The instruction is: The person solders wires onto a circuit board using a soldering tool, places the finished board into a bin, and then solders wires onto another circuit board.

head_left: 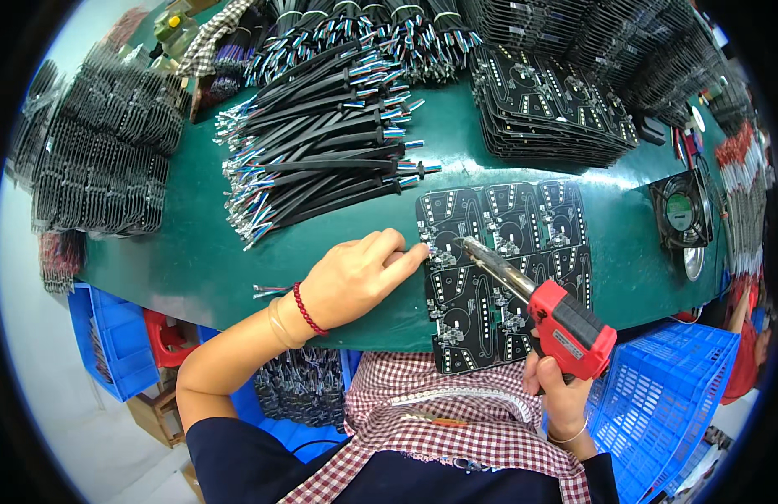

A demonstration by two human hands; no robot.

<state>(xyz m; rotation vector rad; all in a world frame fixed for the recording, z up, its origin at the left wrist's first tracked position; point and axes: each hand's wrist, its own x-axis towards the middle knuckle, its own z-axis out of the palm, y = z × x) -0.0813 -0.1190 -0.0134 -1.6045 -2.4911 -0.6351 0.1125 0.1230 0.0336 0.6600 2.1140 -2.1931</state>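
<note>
My right hand (565, 399) is wrapped round the grip of a red and black soldering gun (571, 330). Its metal barrel points up and left, with the tip over the upper left part of a black circuit board panel (460, 323). This panel, with silver parts and rows of pale dots, lies at the table's near edge. My left hand (355, 273) is closed in a pinch at the panel's left edge, close to the tip; what the fingers hold is hidden. Coloured wire ends (271, 291) stick out beside my left wrist.
Black cables (322, 143) with coloured wire ends are piled beyond my left hand. Stacked circuit boards (548, 109) stand at the back right, more boards (103, 151) at the far left. A small fan (681, 210) stands right. Blue crates (657, 403) flank the green table (204, 269).
</note>
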